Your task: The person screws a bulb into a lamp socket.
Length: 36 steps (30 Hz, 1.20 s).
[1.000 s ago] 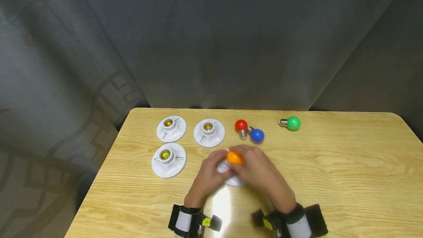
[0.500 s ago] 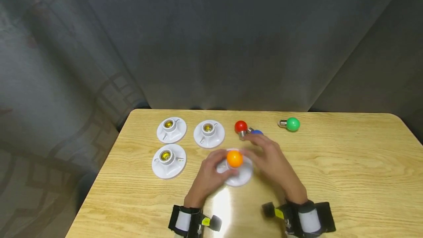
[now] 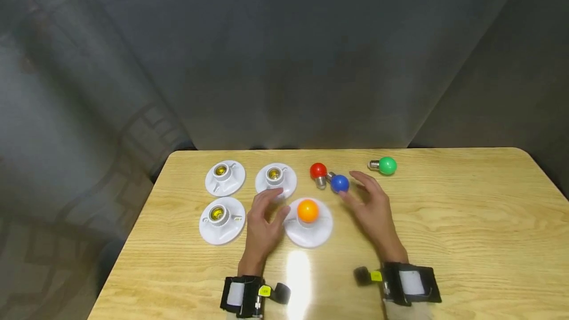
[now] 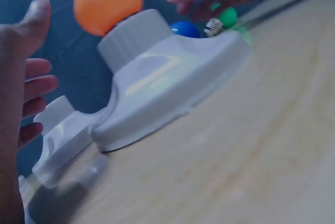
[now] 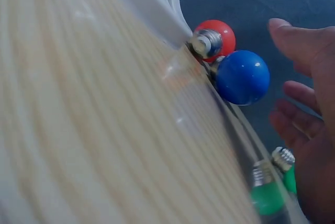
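Note:
An orange bulb point(image 3: 308, 211) stands upright in the socket of a round white lamp holder point(image 3: 311, 233) at the middle of the table. My left hand point(image 3: 262, 223) is beside the holder's left edge, thumb and fingers spread, nothing held. In the left wrist view the orange bulb point(image 4: 108, 3) rises from the socket collar, apart from the thumb. By the blue bulb point(image 3: 340, 183) is my right hand point(image 3: 372, 209), its thumb near the glass and fingers apart. The right wrist view has that hand point(image 5: 314, 77) facing the blue bulb point(image 5: 243, 77) across a gap.
A red bulb point(image 3: 318, 171) lies against the blue one's metal base. Farther right lies a green bulb point(image 3: 387, 166). Bare white lamp holders stand at the left: one back left point(image 3: 225, 186), one front left point(image 3: 222, 233), one behind my left hand point(image 3: 289, 179). A dark curtain point(image 3: 293, 63) hangs behind the table.
My right hand has let go of the orange bulb and moved right to the blue bulb. My left hand has come off the holder and shifted left.

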Tool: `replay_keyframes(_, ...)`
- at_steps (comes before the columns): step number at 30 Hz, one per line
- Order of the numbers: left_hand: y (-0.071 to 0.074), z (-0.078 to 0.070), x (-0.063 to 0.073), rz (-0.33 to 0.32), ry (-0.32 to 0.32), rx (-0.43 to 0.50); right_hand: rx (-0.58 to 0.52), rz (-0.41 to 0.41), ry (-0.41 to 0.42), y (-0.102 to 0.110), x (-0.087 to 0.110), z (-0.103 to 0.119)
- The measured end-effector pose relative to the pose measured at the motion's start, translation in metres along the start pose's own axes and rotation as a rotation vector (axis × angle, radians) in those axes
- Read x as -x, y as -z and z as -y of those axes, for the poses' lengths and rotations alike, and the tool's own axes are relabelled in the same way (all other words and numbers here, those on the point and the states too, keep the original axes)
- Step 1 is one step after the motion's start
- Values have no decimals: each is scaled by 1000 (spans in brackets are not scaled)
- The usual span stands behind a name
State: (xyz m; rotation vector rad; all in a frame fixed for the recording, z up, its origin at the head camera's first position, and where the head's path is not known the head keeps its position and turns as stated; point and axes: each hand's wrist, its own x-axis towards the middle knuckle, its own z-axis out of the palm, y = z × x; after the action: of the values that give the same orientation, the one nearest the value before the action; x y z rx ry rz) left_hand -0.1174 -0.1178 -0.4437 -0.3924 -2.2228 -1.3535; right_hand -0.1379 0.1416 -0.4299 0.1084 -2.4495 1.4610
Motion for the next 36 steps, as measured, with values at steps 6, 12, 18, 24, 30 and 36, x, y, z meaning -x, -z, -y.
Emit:
replay_keyframes(6, 1, 8, -4, -38, 41, -62, -54, 109, -88, -7, -3, -10)
replay_keyframes(12, 2, 14, -14, -36, 107, -78, -62, 143, -113, -10, -5, -10)
replay_keyframes(18, 2, 18, -23, -1, 302, -119, -59, 161, -112, -12, -10, -8)
replay_keyframes(24, 0, 19, -28, 90, 391, -181, -58, 164, -151, -12, -12, -7)
replay_keyframes(30, -2, 17, -29, 111, 347, -229, -60, 166, -161, -12, -13, -8)
replay_keyframes(36, -5, 16, -29, 80, 308, -217, -60, 170, -163, -11, -14, -10)
